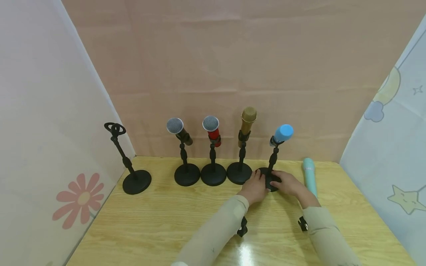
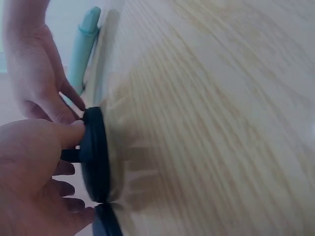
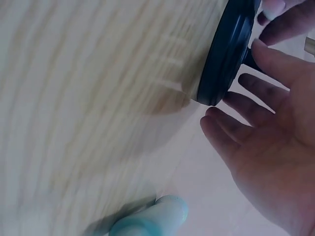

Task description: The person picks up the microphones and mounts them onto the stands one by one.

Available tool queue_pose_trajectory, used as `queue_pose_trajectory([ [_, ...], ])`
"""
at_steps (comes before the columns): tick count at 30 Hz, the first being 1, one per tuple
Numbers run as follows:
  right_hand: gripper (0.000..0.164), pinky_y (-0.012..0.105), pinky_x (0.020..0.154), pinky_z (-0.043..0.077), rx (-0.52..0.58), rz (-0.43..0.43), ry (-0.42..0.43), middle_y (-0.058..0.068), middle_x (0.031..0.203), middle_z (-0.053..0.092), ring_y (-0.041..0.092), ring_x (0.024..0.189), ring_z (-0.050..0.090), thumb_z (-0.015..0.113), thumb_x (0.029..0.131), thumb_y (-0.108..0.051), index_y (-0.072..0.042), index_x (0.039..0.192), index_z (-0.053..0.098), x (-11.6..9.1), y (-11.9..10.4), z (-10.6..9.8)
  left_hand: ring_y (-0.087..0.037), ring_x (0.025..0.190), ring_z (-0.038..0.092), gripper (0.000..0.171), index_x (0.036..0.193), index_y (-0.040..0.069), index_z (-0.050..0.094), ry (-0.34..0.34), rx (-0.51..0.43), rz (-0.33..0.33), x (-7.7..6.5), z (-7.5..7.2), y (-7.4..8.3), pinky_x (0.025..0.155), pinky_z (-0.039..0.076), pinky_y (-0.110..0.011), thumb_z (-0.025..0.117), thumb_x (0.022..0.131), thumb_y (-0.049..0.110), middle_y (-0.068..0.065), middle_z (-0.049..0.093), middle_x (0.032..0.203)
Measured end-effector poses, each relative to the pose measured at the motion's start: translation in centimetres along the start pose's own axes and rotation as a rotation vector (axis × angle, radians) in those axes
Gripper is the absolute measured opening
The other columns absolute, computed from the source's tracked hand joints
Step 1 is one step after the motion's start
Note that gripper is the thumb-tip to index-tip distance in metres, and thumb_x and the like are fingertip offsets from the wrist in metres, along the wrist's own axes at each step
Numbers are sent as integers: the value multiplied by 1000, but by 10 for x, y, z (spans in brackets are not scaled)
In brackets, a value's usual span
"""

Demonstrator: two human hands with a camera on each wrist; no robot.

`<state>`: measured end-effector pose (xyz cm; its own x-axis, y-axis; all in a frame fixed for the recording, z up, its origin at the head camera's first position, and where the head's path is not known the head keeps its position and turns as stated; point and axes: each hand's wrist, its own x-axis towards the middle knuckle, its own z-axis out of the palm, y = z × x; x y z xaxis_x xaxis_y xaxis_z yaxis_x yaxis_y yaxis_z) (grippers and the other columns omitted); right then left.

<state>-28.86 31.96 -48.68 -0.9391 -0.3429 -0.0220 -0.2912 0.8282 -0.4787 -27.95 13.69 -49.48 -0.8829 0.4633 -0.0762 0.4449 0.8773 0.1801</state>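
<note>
At the right end of a row stands a black microphone stand point(image 1: 273, 159) bearing a tilted microphone with a blue head point(image 1: 284, 133). My left hand point(image 1: 254, 187) holds the left side of its round base point(image 2: 96, 152), thumb on top. From the other side my right hand point(image 1: 290, 184) holds the same base, its thumb near the stem and its fingers along the rim point(image 3: 211, 93). The base lies flat on the table. Just left of it, a gold microphone point(image 1: 247, 123) sits in another stand point(image 1: 239, 173), whose base touches or nearly touches this one.
Farther left are stands with a red microphone point(image 1: 214, 135) and a black, silver-headed microphone point(image 1: 176, 126). A stand with a bare holder point(image 1: 136, 181) is at far left. Right of my right hand, a mint-green microphone point(image 1: 309, 171) lies on the wooden table point(image 1: 159, 229). Walls enclose the back and sides.
</note>
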Motion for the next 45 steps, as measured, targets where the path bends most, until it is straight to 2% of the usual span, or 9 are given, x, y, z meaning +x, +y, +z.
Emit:
queue_pose_trajectory([
  [3,49,65,104,41,-13,28,29,34,138,54,55,128,48,63,101,-20,10,139,54,-1,-2,-2,-23,151,31,62,153,15,45,46,-10,32,-6,-7,-6,113,41,-30,57,102,47,-6,32,163],
  [7,47,66,101,43,-23,69,63,34,139,54,56,127,49,62,102,-21,6,140,55,-7,-3,-6,-22,147,37,57,150,15,50,99,-20,70,-17,-14,-19,110,45,-32,61,101,42,-5,39,159],
  [13,51,67,98,44,1,111,104,38,141,49,59,125,47,58,102,-21,10,141,50,-19,0,-12,-24,144,42,55,149,13,51,105,-22,97,-35,-19,-39,111,45,-35,60,102,40,-6,42,158],
  [17,50,66,94,47,-11,132,143,37,139,51,57,120,53,57,103,-22,11,140,51,-26,2,-17,-26,145,41,57,150,13,49,90,-15,91,-49,-23,-48,113,42,-36,58,103,44,-6,41,159],
  [24,52,66,92,47,-42,165,174,38,137,51,57,118,55,55,104,-25,12,139,50,-34,9,-27,-28,142,44,60,150,11,49,122,17,89,-75,-32,-70,111,44,-38,61,101,44,-9,44,157],
  [34,55,66,91,47,-70,225,184,39,138,49,57,118,54,55,103,-25,13,141,46,-45,20,-37,-34,141,45,60,148,6,51,178,5,63,-108,-39,-118,112,43,-44,63,101,42,-15,45,155],
  [41,65,71,94,42,-77,284,151,43,143,40,64,124,42,54,104,-32,13,147,38,-51,30,-48,-38,138,46,61,145,3,52,220,-5,36,-127,-42,-152,107,47,-49,65,99,41,-18,47,153],
  [45,70,72,96,41,-70,301,130,44,145,36,65,126,39,53,104,-36,14,149,33,-54,33,-52,-39,138,46,60,145,2,53,227,-18,-11,-139,-45,-172,105,49,-51,66,99,39,-19,47,152],
])
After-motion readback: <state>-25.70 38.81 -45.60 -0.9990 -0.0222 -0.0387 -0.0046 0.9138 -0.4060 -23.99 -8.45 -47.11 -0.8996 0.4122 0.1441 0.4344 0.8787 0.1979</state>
